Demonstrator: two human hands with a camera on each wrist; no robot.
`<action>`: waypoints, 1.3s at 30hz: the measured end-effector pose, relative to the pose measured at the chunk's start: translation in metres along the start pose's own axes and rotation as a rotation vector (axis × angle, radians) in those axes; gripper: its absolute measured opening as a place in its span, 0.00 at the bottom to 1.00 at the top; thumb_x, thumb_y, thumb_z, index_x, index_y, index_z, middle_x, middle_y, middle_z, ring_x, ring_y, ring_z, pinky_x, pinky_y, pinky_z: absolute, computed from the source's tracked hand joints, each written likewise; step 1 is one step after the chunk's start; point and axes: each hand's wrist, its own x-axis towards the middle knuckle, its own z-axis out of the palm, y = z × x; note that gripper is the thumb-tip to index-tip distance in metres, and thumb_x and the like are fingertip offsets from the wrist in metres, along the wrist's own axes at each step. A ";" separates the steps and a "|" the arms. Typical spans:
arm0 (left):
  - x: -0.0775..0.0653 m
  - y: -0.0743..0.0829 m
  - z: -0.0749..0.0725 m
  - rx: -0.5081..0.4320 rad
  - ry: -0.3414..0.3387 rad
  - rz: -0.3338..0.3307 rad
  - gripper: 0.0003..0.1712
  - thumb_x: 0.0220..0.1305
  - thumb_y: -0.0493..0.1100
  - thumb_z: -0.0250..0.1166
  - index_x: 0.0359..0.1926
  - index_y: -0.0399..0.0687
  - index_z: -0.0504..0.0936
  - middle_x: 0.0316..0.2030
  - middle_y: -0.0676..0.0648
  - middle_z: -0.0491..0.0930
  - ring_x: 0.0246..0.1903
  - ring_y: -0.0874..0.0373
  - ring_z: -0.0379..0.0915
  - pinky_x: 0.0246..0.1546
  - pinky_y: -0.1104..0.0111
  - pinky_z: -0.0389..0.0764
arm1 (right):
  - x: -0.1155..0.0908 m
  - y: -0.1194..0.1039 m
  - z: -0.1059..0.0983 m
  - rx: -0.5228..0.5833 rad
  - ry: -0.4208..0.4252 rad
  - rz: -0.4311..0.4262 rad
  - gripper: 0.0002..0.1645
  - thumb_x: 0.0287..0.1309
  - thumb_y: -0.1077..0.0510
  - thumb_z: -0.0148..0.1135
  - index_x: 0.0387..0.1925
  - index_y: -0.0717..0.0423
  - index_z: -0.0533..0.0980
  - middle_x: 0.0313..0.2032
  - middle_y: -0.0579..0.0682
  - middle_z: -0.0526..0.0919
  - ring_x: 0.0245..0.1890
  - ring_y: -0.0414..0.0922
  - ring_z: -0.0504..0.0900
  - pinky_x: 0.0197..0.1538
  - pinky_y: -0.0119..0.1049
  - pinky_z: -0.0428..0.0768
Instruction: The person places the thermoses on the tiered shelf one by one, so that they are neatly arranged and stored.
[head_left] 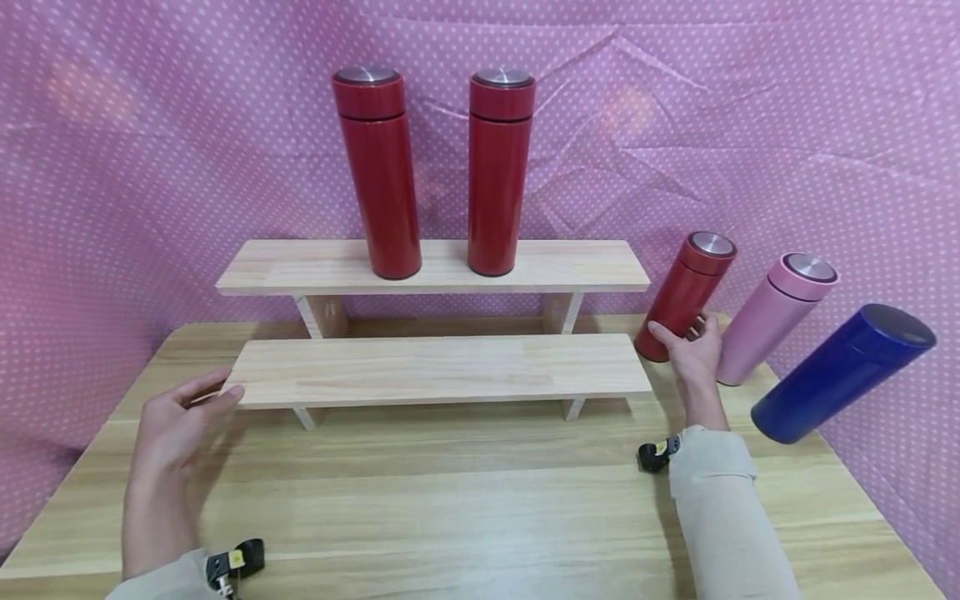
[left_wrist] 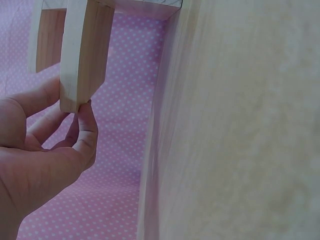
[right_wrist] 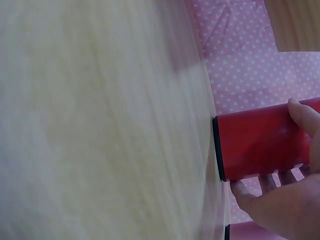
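My left hand (head_left: pixel 168 429) pinches the left end of the lower board of a two-step wooden shelf (head_left: pixel 435 371). In the left wrist view, the board end (left_wrist: pixel 77 60) sits between the thumb and fingertips. With my right hand (head_left: pixel 693 354) I grip the lower part of a red thermos (head_left: pixel 686 287) standing on the table right of the shelf. Its black base (right_wrist: pixel 219 149) shows in the right wrist view, at the tabletop. Two taller red thermoses, one on the left (head_left: pixel 382 187) and one on the right (head_left: pixel 498 187), stand upright on the upper board (head_left: pixel 300 267).
A pink thermos (head_left: pixel 776 317) stands just right of my right hand, and a blue thermos (head_left: pixel 840 375) stands farther right near the table edge. The wood-grain table (head_left: pixel 450 517) stretches in front of the shelf. Pink dotted cloth (head_left: pixel 187 167) hangs behind and at both sides.
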 end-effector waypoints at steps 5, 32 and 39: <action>0.001 0.001 0.000 -0.025 0.000 0.009 0.39 0.63 0.57 0.72 0.71 0.50 0.73 0.46 0.68 0.74 0.42 0.72 0.70 0.37 0.78 0.72 | 0.002 -0.002 -0.001 -0.027 -0.010 0.012 0.50 0.54 0.65 0.75 0.74 0.52 0.59 0.70 0.58 0.67 0.66 0.51 0.69 0.68 0.41 0.69; 0.003 -0.001 0.000 -0.085 -0.002 0.022 0.39 0.62 0.53 0.75 0.70 0.46 0.73 0.43 0.70 0.75 0.41 0.75 0.73 0.40 0.82 0.73 | -0.009 -0.037 -0.004 0.070 -0.028 -0.017 0.45 0.50 0.63 0.79 0.68 0.46 0.68 0.59 0.52 0.74 0.56 0.47 0.75 0.49 0.30 0.79; 0.004 0.000 0.000 -0.061 0.002 0.017 0.40 0.62 0.54 0.74 0.71 0.47 0.73 0.43 0.70 0.75 0.40 0.75 0.73 0.38 0.82 0.75 | -0.016 -0.053 -0.002 0.167 -0.043 -0.051 0.42 0.49 0.64 0.79 0.65 0.47 0.70 0.54 0.49 0.76 0.52 0.45 0.76 0.41 0.25 0.81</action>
